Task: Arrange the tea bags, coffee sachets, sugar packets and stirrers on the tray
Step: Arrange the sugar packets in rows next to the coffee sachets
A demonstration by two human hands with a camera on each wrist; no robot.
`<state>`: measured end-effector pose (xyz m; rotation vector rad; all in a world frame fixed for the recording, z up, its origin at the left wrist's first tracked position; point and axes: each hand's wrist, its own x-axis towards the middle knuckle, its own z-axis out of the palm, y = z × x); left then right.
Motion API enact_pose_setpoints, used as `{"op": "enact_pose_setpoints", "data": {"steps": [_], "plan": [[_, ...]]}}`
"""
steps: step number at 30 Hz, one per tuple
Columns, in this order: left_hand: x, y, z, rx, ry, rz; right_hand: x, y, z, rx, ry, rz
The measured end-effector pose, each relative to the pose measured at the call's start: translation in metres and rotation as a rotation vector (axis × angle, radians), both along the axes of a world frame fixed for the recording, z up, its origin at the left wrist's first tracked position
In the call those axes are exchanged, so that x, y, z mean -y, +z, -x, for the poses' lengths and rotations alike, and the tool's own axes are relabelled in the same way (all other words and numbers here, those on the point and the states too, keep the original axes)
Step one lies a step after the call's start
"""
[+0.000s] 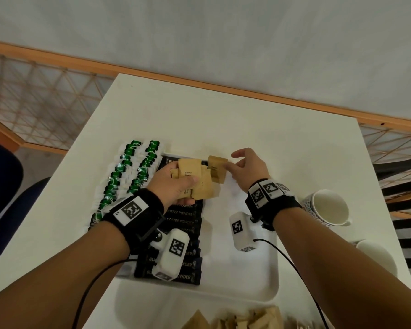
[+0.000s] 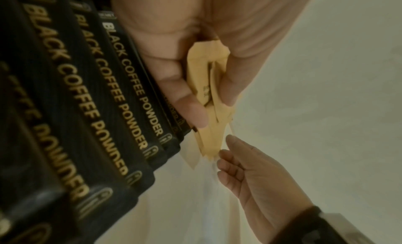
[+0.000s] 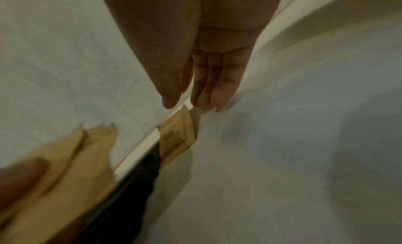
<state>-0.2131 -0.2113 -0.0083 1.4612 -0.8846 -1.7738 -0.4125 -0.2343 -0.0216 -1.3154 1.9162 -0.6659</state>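
Fanning light, floppy brown paper sugar packets [image 1: 195, 184] in our left hand [image 1: 173, 184], we judge edges grip best; right hand [image 1: 244, 169] hangs loose, fingers straight, holding nothing.

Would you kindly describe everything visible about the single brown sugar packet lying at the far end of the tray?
The single brown sugar packet is a small flat rectangle of tan, kraft-like paper with faint dark print. It lies at the tray's far end, just right of the black coffee sachets. The right hand's fingertips reach its right edge; contact is unclear. It lies apart from the bunch in the left hand.
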Motion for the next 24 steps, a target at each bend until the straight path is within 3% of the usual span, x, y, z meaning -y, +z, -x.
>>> {"op": "enact_pose_setpoints", "data": {"steps": [7,13,20,24], "plan": [[-0.013,0.004,0.01,-0.003,0.001,-0.005,-0.043,0.013,-0.016,0.384,0.143,-0.086],[-0.019,0.012,0.004,0.004,0.051,-0.01,-0.055,0.018,-0.01,0.55,-0.027,-0.053],[-0.021,0.011,0.001,0.006,0.052,-0.016,-0.057,0.015,-0.009,0.588,-0.018,-0.017],[-0.021,0.01,0.002,-0.012,0.049,-0.036,-0.051,0.009,-0.004,0.499,-0.095,0.034]]}}
